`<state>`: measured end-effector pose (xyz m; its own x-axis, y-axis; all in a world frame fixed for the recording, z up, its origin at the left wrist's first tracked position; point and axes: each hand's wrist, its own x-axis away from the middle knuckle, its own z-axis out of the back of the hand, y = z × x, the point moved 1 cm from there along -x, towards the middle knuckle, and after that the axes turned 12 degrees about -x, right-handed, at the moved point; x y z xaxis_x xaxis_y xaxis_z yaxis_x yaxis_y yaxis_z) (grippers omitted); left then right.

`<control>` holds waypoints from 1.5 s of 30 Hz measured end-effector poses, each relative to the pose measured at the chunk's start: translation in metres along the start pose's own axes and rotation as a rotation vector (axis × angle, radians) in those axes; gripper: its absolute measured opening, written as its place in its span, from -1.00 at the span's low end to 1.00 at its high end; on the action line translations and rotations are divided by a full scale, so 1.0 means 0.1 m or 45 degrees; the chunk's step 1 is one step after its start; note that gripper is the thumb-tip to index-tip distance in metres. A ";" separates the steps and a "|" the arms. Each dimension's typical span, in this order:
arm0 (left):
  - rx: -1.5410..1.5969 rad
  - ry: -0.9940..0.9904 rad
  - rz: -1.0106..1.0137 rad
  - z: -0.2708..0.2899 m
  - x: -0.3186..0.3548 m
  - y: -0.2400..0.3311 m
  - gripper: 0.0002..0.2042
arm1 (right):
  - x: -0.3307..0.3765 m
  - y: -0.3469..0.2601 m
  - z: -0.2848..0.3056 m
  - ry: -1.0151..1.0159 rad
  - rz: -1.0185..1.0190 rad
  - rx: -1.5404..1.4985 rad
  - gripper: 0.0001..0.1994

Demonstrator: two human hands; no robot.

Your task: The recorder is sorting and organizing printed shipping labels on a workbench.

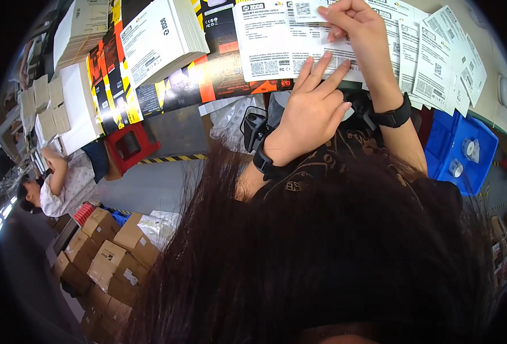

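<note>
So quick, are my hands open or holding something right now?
Left hand: open, spread over a printed white sheet.
Right hand: closed, pinching a small white label.

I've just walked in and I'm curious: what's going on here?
A person's right hand touches a small label over white sheets; whether it is stuck down can't be told. The left hand has its fingertips on the sheets. More sheets fan out to the right; a thick stack lies to the left.

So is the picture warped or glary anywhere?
Head view: the fisheye lens bends the scene toward dark corners; glare whitens patches of the glossy printed sheet; lamps burn out at the left rim; left hand and right hand look fairly sharp.
</note>
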<state>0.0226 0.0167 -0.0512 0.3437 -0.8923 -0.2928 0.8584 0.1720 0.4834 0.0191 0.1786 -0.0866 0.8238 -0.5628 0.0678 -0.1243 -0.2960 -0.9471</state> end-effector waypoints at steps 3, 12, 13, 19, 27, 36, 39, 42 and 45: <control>0.015 0.003 0.005 0.01 0.00 0.00 -0.82 | -0.02 0.08 -0.10 -0.300 0.252 -0.605 -0.91; 0.066 -0.016 0.046 0.02 0.01 -0.02 -0.83 | 0.33 -0.36 -0.10 0.157 0.122 0.046 -0.90; 0.085 -0.021 0.046 0.02 0.01 -0.02 -0.83 | 0.36 -0.41 -0.08 0.155 0.124 0.049 -0.90; 0.076 -0.041 0.047 0.01 0.02 -0.03 -0.82 | 0.40 -0.68 0.34 0.241 0.316 -0.163 -0.94; 0.060 -0.041 0.051 0.03 0.02 -0.03 -0.82 | 0.40 -0.55 0.35 0.190 0.228 -0.248 -0.94; 0.061 -0.044 0.045 0.02 0.02 -0.01 -0.82 | 0.39 -0.48 0.30 0.050 -0.036 -0.036 -0.89; 0.056 -0.044 0.044 0.02 0.01 0.00 -0.83 | 0.39 -0.47 0.20 -0.093 -0.069 0.001 -0.87; 0.049 -0.049 0.040 0.02 0.00 0.01 -0.83 | 0.39 -0.48 0.19 -0.188 -0.090 0.022 -0.84; 0.037 -0.047 0.040 0.01 0.01 0.01 -0.83 | 0.38 -0.51 0.17 -0.240 -0.099 0.019 -0.81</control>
<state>0.0233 0.0152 -0.0508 0.3553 -0.9016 -0.2468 0.8357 0.1881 0.5159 0.0659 0.1857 -0.0411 0.9198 -0.3836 0.0822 -0.0492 -0.3205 -0.9460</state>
